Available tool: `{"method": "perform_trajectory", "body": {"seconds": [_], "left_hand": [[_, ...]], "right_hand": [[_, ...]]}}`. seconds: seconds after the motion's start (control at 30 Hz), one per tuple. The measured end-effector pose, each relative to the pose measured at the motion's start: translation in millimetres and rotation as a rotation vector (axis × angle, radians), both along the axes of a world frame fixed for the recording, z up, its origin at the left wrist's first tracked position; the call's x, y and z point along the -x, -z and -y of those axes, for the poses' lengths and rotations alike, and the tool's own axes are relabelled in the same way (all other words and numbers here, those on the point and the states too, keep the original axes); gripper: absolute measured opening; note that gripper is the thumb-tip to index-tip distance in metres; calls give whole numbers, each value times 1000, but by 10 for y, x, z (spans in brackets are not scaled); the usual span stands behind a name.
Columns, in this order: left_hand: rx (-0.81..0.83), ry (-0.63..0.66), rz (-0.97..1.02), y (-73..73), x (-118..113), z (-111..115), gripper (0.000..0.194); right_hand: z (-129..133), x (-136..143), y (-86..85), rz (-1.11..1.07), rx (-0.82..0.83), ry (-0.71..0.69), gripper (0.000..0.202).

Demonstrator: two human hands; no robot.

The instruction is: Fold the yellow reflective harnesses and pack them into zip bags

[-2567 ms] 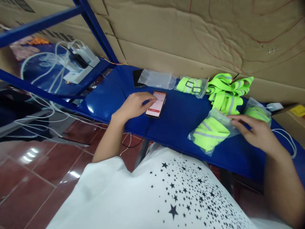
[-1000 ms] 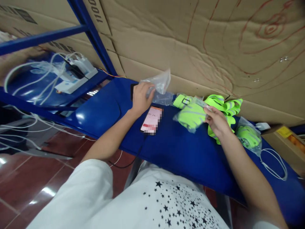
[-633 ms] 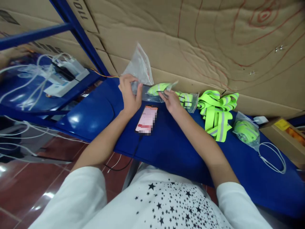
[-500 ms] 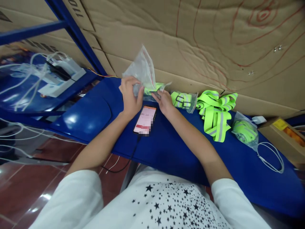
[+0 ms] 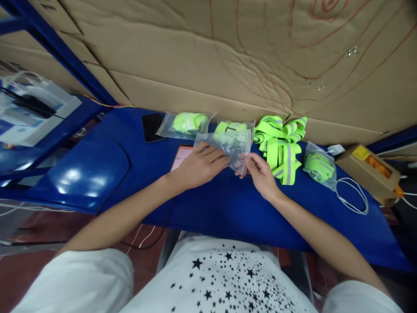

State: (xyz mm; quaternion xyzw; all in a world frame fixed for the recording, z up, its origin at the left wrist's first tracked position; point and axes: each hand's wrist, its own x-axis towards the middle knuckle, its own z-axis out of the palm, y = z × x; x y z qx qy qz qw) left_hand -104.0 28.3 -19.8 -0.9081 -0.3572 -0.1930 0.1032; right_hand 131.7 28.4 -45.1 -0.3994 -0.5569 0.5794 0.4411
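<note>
Both my hands hold one empty clear zip bag point(image 5: 232, 147) above the blue table point(image 5: 208, 204). My left hand point(image 5: 199, 164) grips its left side and my right hand point(image 5: 259, 173) pinches its right edge near the red zip line. Under my left hand lies a phone point(image 5: 181, 156) with a lit pink screen, mostly hidden. Behind the bag, two clear bags with folded neon-yellow straps lie at the back, one on the left point(image 5: 186, 124) and one in the middle point(image 5: 233, 127). A loose pile of neon-yellow reflective straps point(image 5: 282, 141) lies to the right.
A dark phone point(image 5: 152, 126) lies at the back left. Another bagged strap point(image 5: 318, 166), a white cable point(image 5: 353, 196) with charger, and a small cardboard box point(image 5: 371, 170) sit at the right. Cardboard sheets point(image 5: 208, 56) form the wall behind. A blue shelf frame point(image 5: 55, 48) stands on the left.
The bagged strap my right hand carried now lies at the back left. My left hand brought the empty bag down from mid-air to the table's middle, and my right hand took its other edge.
</note>
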Motion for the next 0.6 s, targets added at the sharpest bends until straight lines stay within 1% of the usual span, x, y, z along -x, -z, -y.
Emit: {"method": "perform_trajectory", "body": {"seconds": [0.1,0.17,0.23,0.3,0.33,0.37,0.43,0.47,0.53,0.6], "left_hand": [[10,74,-92,-34,-193,73,25],[32,62,-78,-9,-254,103,30],[63,50,-40,37,-262,135,35],[102,67,15,77,-232,169,38],[120,83,39,88,-210,183,49],[133,101,54,94,-187,194,64],[138,139,53,97,-153,207,93],[130,160,38,100,-143,209,101],[109,199,12,118,-142,209,102],[88,216,20,149,-156,212,96]], "right_hand": [[177,-220,54,32,83,48,40],[202,-313,89,66,84,58,36],[190,-366,126,113,44,69,32],[180,-381,165,148,5,75,30],[184,-375,184,157,-11,67,30],[198,-361,200,158,-24,46,30],[251,-319,223,158,-41,-48,30],[285,-295,226,153,-42,-117,29],[351,-255,214,146,-49,-240,27],[393,-239,180,163,-92,-268,28]]}}
